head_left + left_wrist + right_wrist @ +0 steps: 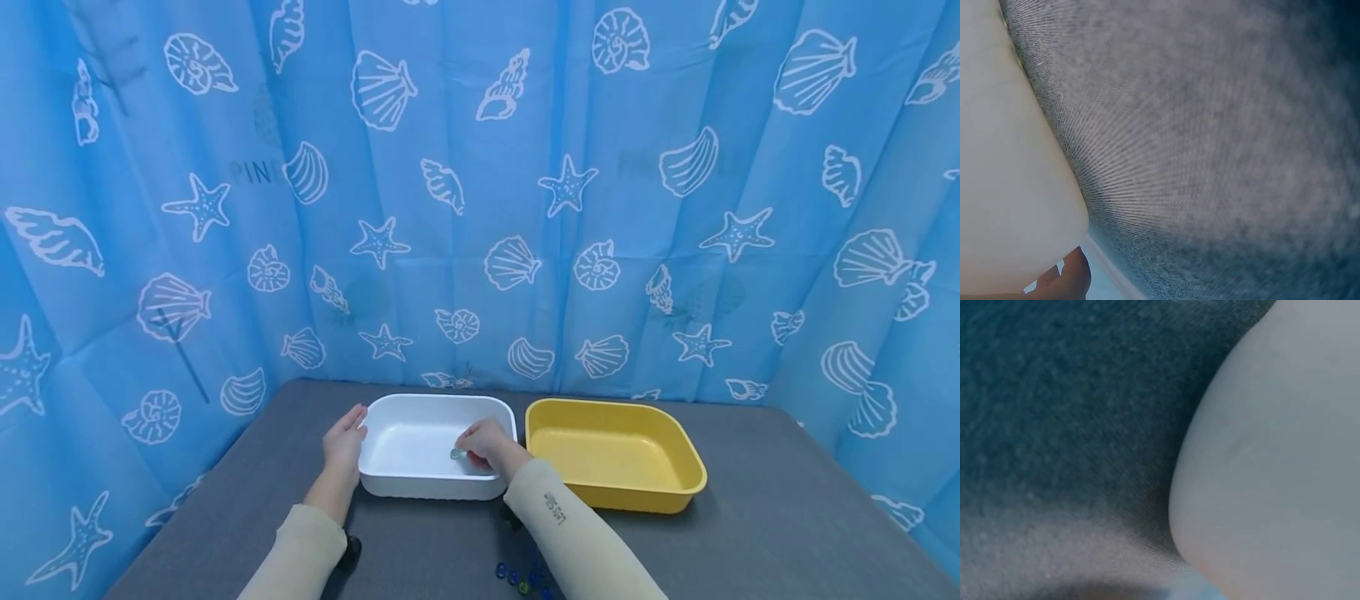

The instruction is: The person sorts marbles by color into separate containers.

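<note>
A white plastic bin (pixel 420 487) stands on the grey table, and my right hand (pixel 487 444) reaches down inside it over the right part. Its fingertips pinch a small pale-green glass marble (pixel 455 454) close over the bin's floor. Against the bin's left wall rests my left hand (pixel 345 437), fingers extended along the rim. In the left wrist view a few fingers (pixel 1075 275) show past the pale forearm. The right wrist view shows mostly sleeve or forearm and cloth; the right hand is hidden there.
A yellow bin (pixel 630 497) stands just right of the white one. Several blue glass marbles (pixel 513 577) and a green marble (pixel 524 587) lie on the grey cloth (pixel 420 550) near the front, partly behind my right forearm. A blue shell-print curtain (pixel 480 208) hangs behind.
</note>
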A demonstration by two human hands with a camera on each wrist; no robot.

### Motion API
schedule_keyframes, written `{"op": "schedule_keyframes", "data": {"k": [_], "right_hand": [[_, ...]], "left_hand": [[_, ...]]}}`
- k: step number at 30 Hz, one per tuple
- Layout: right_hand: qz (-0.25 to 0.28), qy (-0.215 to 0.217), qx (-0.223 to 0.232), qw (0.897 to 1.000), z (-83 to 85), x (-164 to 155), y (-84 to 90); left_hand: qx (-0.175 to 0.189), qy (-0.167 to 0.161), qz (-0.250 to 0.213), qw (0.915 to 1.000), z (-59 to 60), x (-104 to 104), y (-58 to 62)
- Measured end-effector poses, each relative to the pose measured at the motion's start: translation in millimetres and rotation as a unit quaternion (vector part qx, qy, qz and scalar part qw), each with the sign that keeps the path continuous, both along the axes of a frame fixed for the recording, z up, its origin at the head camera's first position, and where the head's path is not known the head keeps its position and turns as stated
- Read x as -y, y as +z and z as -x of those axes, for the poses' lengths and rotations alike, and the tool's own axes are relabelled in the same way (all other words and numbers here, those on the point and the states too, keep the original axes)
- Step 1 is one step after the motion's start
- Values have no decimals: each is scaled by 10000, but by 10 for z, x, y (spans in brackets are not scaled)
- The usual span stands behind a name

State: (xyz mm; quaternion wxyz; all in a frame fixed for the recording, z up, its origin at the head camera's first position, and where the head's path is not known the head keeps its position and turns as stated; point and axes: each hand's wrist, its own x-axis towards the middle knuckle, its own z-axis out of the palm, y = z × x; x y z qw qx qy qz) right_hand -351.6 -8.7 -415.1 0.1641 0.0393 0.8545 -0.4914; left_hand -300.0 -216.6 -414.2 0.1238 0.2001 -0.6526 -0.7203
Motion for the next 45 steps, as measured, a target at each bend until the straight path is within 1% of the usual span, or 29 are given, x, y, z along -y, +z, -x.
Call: {"op": "schedule_keyframes", "data": {"k": [7,12,25,28,31,35,38,40,42,43,45], "right_hand": [[-286,49,-135,9995,-9,19,0],[-345,58,-61,9994,-7,21,0],[-52,-132,-157,9998,-10,-5,-7],[139,-84,-268,9995,-15,-7,0],[491,61,-479,9976,-55,-21,39],[939,403,-918,9905,-134,-46,102],[1267,527,-1202,9832,-170,-64,138],[1465,524,-1325,9789,-189,-81,166],[1599,550,-1447,9749,-214,-105,197],[1656,607,-1511,9727,-232,-121,214],[1732,776,-1615,9684,-282,-160,246]], "left_hand": [[-5,-31,49,10000,15,2,3],[-2,-31,33,10000,15,2,9],[-59,-13,-2,10000,18,-11,1],[-42,78,43,10000,24,-16,-3],[-65,143,87,9998,15,-27,-7],[-75,161,128,9998,-6,-27,-15],[-9,225,170,9996,7,-17,-29],[15,235,173,9996,44,0,-63],[50,238,176,9995,131,38,-149],[38,206,140,9997,193,73,-221],[64,233,216,9995,331,135,-370]]}}
